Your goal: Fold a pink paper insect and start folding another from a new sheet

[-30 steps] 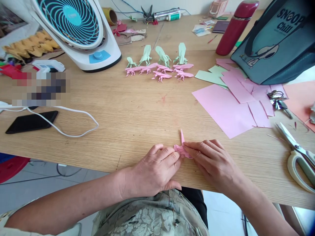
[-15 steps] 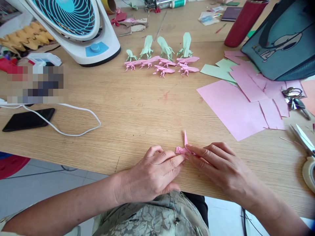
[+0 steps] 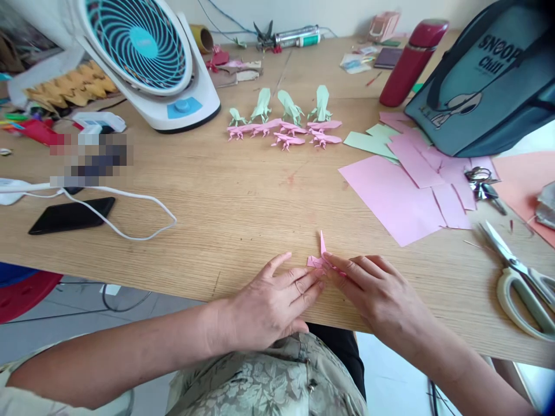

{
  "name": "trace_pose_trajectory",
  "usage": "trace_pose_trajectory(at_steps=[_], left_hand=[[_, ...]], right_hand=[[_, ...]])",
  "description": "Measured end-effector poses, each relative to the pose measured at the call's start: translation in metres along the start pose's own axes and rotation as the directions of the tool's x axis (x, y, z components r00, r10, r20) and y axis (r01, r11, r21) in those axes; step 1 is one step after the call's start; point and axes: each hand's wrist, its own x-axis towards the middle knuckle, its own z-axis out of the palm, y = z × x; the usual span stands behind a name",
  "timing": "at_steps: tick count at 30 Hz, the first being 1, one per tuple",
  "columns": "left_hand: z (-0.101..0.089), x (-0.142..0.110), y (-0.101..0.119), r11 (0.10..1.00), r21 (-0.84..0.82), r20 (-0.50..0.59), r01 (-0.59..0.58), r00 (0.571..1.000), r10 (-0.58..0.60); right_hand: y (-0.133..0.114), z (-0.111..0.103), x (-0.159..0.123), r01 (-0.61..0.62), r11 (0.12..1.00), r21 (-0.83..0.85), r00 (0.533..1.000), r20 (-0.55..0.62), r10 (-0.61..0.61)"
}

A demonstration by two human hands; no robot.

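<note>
As the left hand (image 3: 264, 312) and right hand (image 3: 385, 297) hold the folded paper (image 3: 314, 262) between their fingertips, its body lies crosswise near the front of the counter (image 3: 234, 208), neither hand clearly nearer, its thin spike (image 3: 322, 244) pointing away. Farther off stand pink figures (image 3: 288, 140), then green figures (image 3: 321, 105).

Seen as a small piece of folded pink paper (image 3: 315, 262), creased, with one slim, pointed strip jutting away from the person and a short, blunt flap toward the left. Held at the wooden table (image 3: 243, 196) near its front edge, partly hidden under fingers of the left hand (image 3: 271, 306) and right hand (image 3: 384, 292).
</note>
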Motion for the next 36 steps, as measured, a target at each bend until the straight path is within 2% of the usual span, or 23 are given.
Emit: trace_pose_trajectory(at_steps=[2,4,6,9,11,14,18,27,32,36], left_hand=[[-0.003,-0.006,-0.006,0.992,-0.129,0.060,0.013,0.998,-0.005],[-0.007,-0.011,-0.010,0.972,-0.230,0.062,0.039,0.998,-0.026],[-0.010,-0.012,-0.009,0.943,-0.310,-0.011,0.118,0.992,-0.127],[-0.010,-0.001,-0.001,0.889,-0.380,-0.095,0.257,0.945,-0.314],[-0.006,0.010,0.006,0.884,-0.363,-0.113,0.295,0.928,-0.356],[0.003,0.022,0.012,0.920,-0.254,-0.169,0.299,0.923,-0.347],[0.012,0.025,0.009,0.966,-0.069,-0.253,0.250,0.932,-0.259],[0.013,0.040,-0.004,0.978,0.109,-0.310,0.176,0.941,-0.135],[0.018,0.037,0.002,0.964,0.092,-0.341,0.248,0.918,-0.204],[0.018,0.032,0.004,0.969,0.051,-0.339,0.243,0.917,-0.212]], right_hand=[[0.000,0.001,-0.001,-0.014,1.000,0.023,1.000,0.008,0.014],[0.002,0.002,-0.002,-0.010,0.998,0.054,1.000,0.007,0.010],[0.003,0.002,-0.003,-0.010,0.997,0.079,1.000,0.002,0.010],[0.002,0.004,-0.005,-0.038,0.994,0.106,0.999,-0.010,0.039],[0.001,0.005,-0.006,-0.052,0.992,0.116,0.998,-0.030,0.055],[-0.001,0.008,-0.006,-0.064,0.991,0.118,0.995,-0.066,0.072],[-0.002,0.012,-0.005,-0.083,0.987,0.139,0.990,-0.105,0.098],[-0.003,0.012,-0.004,-0.099,0.972,0.214,0.980,-0.146,0.132],[-0.003,0.011,-0.003,-0.085,0.977,0.197,0.981,-0.152,0.116],[-0.003,0.011,-0.003,-0.086,0.980,0.179,0.985,-0.132,0.110]])
